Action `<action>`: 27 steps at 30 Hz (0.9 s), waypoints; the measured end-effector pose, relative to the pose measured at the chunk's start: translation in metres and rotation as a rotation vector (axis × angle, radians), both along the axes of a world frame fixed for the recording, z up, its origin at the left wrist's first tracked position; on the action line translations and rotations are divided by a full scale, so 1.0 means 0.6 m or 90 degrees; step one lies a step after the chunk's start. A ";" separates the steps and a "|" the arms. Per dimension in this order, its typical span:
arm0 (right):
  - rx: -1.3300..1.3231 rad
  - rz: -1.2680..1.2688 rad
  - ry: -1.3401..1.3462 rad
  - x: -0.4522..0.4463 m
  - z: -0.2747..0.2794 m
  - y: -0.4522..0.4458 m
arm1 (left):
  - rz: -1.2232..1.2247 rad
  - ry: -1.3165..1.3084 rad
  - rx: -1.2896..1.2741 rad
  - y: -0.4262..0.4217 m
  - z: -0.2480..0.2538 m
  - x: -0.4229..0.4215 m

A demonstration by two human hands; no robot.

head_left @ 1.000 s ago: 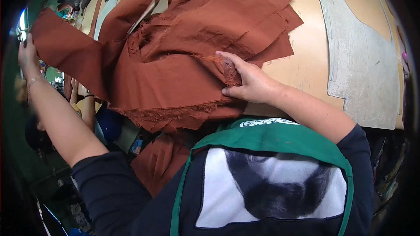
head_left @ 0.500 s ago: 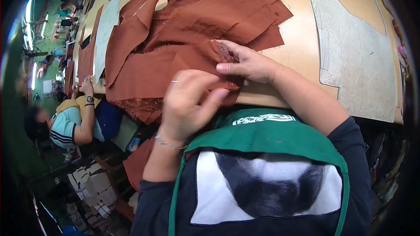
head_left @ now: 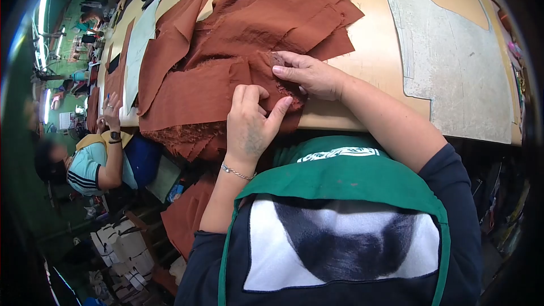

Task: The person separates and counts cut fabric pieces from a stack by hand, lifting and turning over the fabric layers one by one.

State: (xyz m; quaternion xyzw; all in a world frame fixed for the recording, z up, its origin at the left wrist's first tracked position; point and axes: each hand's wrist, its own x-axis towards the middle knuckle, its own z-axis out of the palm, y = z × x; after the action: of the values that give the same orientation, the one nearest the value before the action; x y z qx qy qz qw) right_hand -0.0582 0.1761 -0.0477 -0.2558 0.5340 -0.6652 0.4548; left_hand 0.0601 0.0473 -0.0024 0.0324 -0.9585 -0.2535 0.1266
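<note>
Right hand (head_left: 320, 77) pinching rust-red cloth (head_left: 198, 92), frayed at edge — left hand (head_left: 249, 122) half-curled, hold unclear — layers rumpled.

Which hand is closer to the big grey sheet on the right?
Right. The right hand holds the brown cloth, left of the grey sheet and apart from it. The left hand is farther left, at the same cloth.

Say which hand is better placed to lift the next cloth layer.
Probably the left hand: thumb and fingers apart, at the rust cloth; the right hand holds its frayed edge.
</note>
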 end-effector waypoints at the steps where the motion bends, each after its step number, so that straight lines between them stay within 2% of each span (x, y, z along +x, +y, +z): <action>1: 0.008 0.005 0.005 0.000 0.001 0.001 | 0.002 0.012 -0.012 -0.001 -0.003 -0.002; 7: -0.059 -0.018 -0.003 0.005 0.001 -0.004 | 0.010 -0.012 0.003 0.000 0.002 -0.006; 10: -0.062 -0.032 0.003 0.008 0.009 -0.001 | 0.035 -0.031 0.097 0.000 0.004 -0.007; 13: -0.048 -0.022 0.001 0.004 0.005 -0.002 | 0.037 -0.042 0.120 0.003 0.008 -0.006; 16: -0.014 -0.016 0.005 0.002 0.006 -0.001 | 0.037 -0.040 0.127 0.004 0.010 -0.005; 22: -0.077 -0.041 -0.025 0.007 0.003 -0.002 | 0.012 -0.047 0.154 0.000 0.014 -0.006; 25: -0.045 -0.035 0.043 0.001 -0.004 -0.004 | -0.024 -0.028 0.106 -0.010 0.007 -0.007; 27: -0.062 -0.033 0.010 0.003 -0.005 -0.005 | -0.005 -0.072 0.130 -0.019 0.009 -0.006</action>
State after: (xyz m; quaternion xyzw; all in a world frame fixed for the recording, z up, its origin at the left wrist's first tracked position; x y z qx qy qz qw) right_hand -0.0566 0.1732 -0.0509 -0.2690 0.5109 -0.7001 0.4201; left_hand 0.0567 0.0359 0.0032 0.0557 -0.9333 -0.3483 0.0677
